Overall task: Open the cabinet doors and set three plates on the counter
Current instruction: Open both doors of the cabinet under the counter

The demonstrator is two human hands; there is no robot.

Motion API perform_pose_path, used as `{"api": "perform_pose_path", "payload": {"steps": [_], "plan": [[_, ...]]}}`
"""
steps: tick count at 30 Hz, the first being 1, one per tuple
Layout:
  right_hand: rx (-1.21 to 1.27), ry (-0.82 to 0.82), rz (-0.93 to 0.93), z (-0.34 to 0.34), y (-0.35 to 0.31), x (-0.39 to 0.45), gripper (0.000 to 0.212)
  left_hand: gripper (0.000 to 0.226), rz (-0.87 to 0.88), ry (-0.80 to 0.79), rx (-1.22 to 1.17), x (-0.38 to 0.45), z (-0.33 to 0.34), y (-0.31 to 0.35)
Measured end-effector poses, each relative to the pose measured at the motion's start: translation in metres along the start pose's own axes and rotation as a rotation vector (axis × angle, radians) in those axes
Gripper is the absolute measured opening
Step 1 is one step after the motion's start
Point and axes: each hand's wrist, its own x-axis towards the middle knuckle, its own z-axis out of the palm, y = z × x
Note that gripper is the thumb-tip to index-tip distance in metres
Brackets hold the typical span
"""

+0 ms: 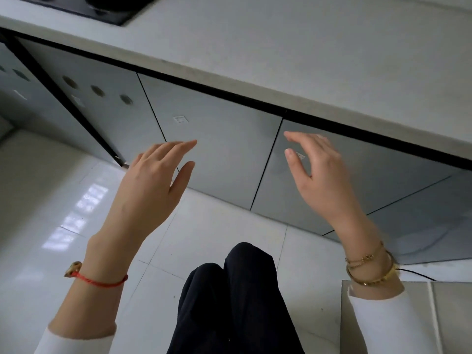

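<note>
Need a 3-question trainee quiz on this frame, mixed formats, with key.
1. True or false: the left hand holds a plate.
2. Multiple choice: the two cabinet doors in front of the hands are A) both shut, B) both wide open, C) removed.
3. Fill in: the left wrist wears a ____ cord bracelet.

Key:
1. False. Both the left hand and the right hand hang open in front of the doors, holding nothing.
2. A. The left door and right door sit flush under the counter.
3. Red.
</note>
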Motion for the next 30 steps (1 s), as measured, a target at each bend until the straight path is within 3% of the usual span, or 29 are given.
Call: {"api": "perform_pose_path", "payload": {"steps": [13,30], "plan": [[-0.045,0.186,-0.091,0.132,0.083,-0.032,0.035,0.041,0.125,0.111,0.082,-0.028,0.163,-0.061],[-0.122,0.379,-0.185,0.123,0.077,0.005,0.035,0.042,0.31,0.313,0.098,0.041,0.165,-0.048]]}}
